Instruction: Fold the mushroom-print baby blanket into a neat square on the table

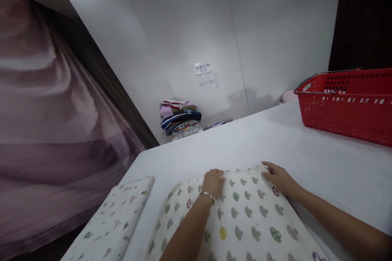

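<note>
A white cloth with grey and coloured mushroom prints (245, 220) lies spread on the white table (306, 159) in front of me. My left hand (213, 182), a silver bracelet on its wrist, rests near the cloth's far edge with its fingers curled down onto the fabric. My right hand (279, 178) lies at the far right corner of the cloth, fingers stretched out and pressing on it. Neither hand lifts the cloth off the table.
A folded white printed cloth (116, 220) lies at the table's near left. A red plastic basket (349, 104) stands at the far right. A stack of folded clothes (180, 119) sits against the white wall, under two paper labels (204, 74). A purple curtain (45, 130) hangs left.
</note>
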Demonstrator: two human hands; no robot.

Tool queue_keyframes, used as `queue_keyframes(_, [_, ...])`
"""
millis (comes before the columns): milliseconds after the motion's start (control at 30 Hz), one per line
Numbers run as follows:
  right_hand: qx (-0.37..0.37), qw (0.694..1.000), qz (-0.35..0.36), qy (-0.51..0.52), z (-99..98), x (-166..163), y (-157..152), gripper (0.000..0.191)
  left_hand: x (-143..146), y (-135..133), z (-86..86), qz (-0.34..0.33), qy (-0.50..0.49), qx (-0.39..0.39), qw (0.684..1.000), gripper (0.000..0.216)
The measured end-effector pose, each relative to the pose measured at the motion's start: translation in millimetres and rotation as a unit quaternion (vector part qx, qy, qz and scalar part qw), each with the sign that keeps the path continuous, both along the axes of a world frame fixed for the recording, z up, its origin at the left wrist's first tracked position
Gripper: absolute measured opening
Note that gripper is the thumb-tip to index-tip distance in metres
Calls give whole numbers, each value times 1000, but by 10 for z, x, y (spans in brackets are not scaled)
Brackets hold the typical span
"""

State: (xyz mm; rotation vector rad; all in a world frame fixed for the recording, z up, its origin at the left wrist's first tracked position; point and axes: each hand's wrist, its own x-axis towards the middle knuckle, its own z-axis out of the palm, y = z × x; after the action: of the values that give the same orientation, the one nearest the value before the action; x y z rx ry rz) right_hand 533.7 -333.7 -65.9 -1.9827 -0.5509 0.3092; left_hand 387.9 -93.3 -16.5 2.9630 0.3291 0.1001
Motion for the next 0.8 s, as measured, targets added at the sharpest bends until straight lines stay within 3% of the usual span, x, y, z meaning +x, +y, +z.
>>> queue_keyframes(333, [35, 998, 45, 36, 266, -270, -28, 46, 60, 47, 111, 8, 34, -4, 999, 23])
queue_keyframes(533, [76, 997, 10, 8, 189, -174, -39, 54, 160, 109, 165, 28, 47, -32, 998, 24])
queue_keyframes(700, [-48, 999, -3, -11, 95, -26, -62, 57, 269, 38, 61, 34, 41, -29, 998, 24])
queue_keyframes(800, [-79, 996, 19, -30, 106, -19, -60, 56, 268, -22, -4, 32, 28, -20, 999, 26])
